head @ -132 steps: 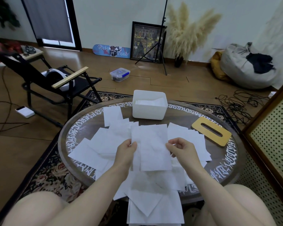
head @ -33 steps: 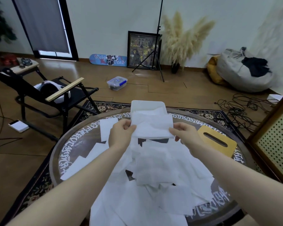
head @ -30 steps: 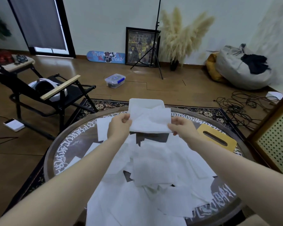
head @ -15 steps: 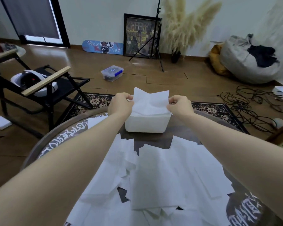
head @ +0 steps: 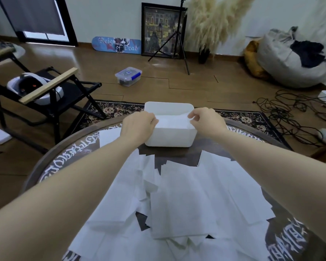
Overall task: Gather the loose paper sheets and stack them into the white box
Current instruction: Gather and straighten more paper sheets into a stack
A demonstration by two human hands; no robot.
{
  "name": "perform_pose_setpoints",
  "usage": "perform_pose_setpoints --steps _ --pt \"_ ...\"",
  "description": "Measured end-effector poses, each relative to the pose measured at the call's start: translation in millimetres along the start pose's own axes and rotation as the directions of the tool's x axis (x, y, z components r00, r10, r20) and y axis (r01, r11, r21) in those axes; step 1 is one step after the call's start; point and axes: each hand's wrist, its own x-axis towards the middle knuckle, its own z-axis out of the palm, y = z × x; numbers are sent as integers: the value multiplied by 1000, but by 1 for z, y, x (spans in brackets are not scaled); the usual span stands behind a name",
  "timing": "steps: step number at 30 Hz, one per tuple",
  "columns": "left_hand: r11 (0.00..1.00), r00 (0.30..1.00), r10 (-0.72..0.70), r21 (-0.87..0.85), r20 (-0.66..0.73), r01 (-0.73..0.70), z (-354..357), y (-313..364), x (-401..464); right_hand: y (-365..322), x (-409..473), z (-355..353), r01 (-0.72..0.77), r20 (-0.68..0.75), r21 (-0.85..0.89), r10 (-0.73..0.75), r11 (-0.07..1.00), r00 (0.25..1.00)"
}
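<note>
The white box (head: 170, 136) stands at the far side of the round table (head: 68, 155). A white paper sheet (head: 172, 120) lies low inside the box, on top of the sheets stacked there. My left hand (head: 139, 125) pinches its left edge at the box's left rim. At the right rim, my right hand (head: 205, 119) pinches the sheet's right corner. Several loose paper sheets (head: 186, 194) overlap across the near half of the table, between my forearms.
A black folding chair (head: 45, 91) with a headset on its seat stands left of the table. On the floor beyond are a small plastic container (head: 128, 76), a tripod (head: 179, 44) and tangled cables (head: 290, 110). A patterned rug (head: 109, 110) lies under the table.
Both hands carried one sheet from the pile forward to the box and lowered it inside; half a second ago it stuck up above the rim, now it sits down in the box.
</note>
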Motion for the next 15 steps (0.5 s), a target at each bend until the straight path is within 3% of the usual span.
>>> perform_pose_setpoints --steps 6,15 --pt "996 981 80 -47 179 -73 -8 -9 -15 6 -14 0 113 126 -47 -107 992 986" --pt "996 984 44 -79 172 -31 -11 -5 -33 12 -40 -4 179 137 -87 -166 980 977"
